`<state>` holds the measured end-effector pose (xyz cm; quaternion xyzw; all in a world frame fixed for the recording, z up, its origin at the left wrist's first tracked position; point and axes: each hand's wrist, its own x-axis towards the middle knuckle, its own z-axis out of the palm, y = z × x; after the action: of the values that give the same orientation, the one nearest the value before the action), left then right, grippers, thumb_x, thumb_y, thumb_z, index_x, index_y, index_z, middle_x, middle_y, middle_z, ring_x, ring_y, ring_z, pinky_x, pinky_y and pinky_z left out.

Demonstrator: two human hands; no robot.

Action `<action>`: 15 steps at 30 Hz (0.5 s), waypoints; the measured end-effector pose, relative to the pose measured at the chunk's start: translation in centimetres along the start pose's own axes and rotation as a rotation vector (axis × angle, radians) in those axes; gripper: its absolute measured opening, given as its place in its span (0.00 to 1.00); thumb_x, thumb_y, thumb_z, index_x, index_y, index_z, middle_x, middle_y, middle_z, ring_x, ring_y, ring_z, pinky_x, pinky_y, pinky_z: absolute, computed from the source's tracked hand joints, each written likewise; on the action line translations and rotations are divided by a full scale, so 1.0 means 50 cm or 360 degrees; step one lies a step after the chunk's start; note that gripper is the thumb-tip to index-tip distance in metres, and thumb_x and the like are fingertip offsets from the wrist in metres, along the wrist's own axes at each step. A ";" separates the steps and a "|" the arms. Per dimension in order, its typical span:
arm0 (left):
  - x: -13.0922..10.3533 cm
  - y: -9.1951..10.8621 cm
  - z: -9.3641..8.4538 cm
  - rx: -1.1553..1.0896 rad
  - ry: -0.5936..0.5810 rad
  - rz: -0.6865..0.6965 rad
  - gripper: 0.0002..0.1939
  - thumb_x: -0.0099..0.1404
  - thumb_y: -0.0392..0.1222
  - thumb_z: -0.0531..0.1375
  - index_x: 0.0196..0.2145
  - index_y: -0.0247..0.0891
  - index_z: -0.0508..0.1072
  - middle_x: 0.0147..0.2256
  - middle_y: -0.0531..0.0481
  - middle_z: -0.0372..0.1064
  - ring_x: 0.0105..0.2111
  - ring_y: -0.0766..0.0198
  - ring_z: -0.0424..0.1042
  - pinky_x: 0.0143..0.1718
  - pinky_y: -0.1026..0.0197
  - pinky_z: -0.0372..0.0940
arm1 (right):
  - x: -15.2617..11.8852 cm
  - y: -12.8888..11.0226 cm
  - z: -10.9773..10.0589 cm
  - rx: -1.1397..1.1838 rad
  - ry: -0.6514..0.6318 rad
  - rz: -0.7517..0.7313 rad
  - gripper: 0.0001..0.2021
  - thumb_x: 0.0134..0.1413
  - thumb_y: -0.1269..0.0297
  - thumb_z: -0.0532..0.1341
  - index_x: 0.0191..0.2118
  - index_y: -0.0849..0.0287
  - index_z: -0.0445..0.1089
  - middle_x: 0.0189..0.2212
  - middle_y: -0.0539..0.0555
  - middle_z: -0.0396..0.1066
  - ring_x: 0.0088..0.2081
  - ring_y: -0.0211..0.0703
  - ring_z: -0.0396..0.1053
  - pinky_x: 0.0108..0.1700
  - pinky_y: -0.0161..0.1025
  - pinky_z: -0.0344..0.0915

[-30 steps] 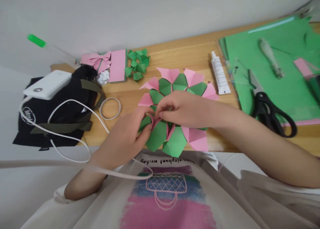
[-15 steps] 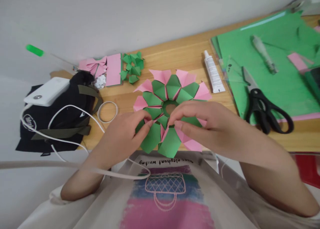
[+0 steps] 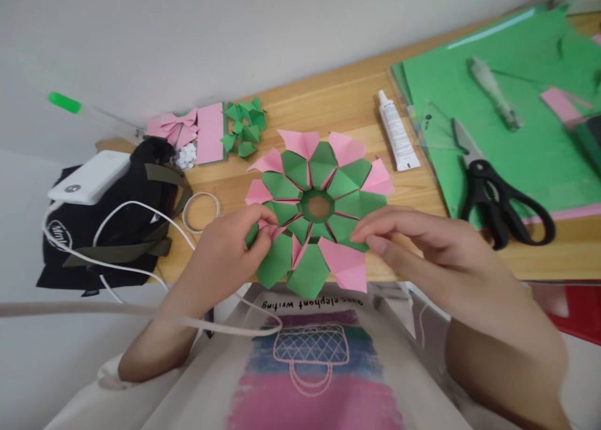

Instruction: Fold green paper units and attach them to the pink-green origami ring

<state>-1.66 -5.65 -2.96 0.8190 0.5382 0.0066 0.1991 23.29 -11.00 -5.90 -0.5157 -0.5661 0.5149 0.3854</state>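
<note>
One pink-and-green folded-paper wreath (image 3: 350, 203) lies on the tabletop (image 3: 328, 101) between your left grip (image 3: 230, 245), pinching its edge, and right grip (image 3: 429, 248), whose hold is unclear; probably light and easily crushed, it suits pinching at layered folds.

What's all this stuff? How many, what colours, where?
Paper flower: one, pink-green, middle.
Folded pieces: several, green, back left.
Paper stack: one, pink, back left.
Bow-like folds: several, pink, beside stack.
Crumpled paper: some, white, beside bag.
Ring: one, whitish, beside bag.
Bag: one, black, left.
Box: one, white, on bag.
Cable: count unclear, white, left.
Stick: one, green-ended, far left.
Tube: one, white, beside sheets.
Sheets: count unclear, green, right.
Scissors: one, black, partly on sheets.
Wrapped object: one, whitish, on sheets.
Scrap: one, pink, on sheets.
Edge object: one, dark, far right.
Unclear thing: one, red, lower right.
Table: one, brown, under flower.
Shirt: one, whitish, bottom.
Left hand: one, bare, pinching flower.
Right hand: one, bare, at flower.
</note>
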 end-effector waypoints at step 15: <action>0.015 -0.010 -0.026 -0.0462 -0.0403 -0.0018 0.18 0.70 0.49 0.52 0.30 0.39 0.76 0.28 0.53 0.74 0.27 0.65 0.69 0.26 0.64 0.59 | -0.082 0.059 -0.003 0.0215 -0.0128 0.0307 0.09 0.56 0.62 0.61 0.26 0.55 0.73 0.19 0.49 0.70 0.22 0.37 0.68 0.24 0.33 0.64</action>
<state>-2.07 -4.39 -2.06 0.7730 0.5067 -0.0199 0.3812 24.71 -15.18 -8.37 -0.5194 -0.4929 0.6068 0.3450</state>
